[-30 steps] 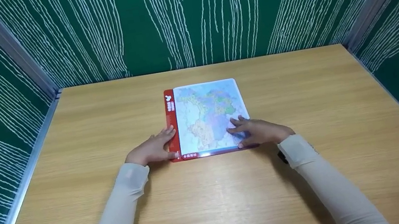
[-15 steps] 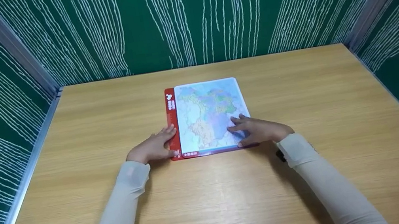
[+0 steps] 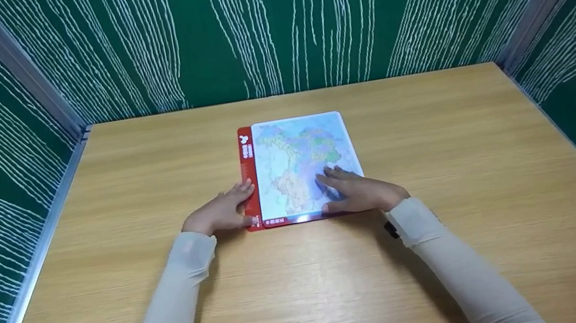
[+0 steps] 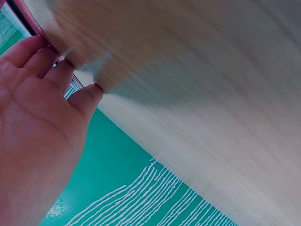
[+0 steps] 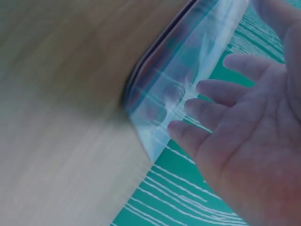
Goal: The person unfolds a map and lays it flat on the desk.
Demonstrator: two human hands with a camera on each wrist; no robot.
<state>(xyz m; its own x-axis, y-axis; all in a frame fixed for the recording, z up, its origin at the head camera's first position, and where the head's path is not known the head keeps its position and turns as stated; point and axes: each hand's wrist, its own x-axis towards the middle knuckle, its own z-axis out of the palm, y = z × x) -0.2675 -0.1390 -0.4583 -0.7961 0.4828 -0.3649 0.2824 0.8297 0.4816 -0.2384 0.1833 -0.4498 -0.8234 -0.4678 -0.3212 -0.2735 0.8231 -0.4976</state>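
A flat rectangular map sheet (image 3: 278, 151) with a glossy pastel face lies on the table, with a red strip (image 3: 245, 156) along its left side. My left hand (image 3: 219, 211) rests on that strip near the lower left corner, fingers spread and nearly straight. In the left wrist view the left fingertips (image 4: 96, 89) are down at the sheet's edge. My right hand (image 3: 357, 192) lies spread over the lower right part of the sheet and hides that corner. Seen from the right wrist, the right hand's fingers (image 5: 211, 89) are extended over the glossy face (image 5: 176, 80), which mirrors the wall.
The wooden table (image 3: 308, 291) runs up to green walls (image 3: 204, 36) with white wavy lines on several sides. Metal posts (image 3: 28, 70) stand at the back corners. A small black device (image 3: 391, 229) shows under the right cuff.
My right hand has slid left, farther in over the map sheet. My left hand stays at the red strip, and the sheet keeps its place.
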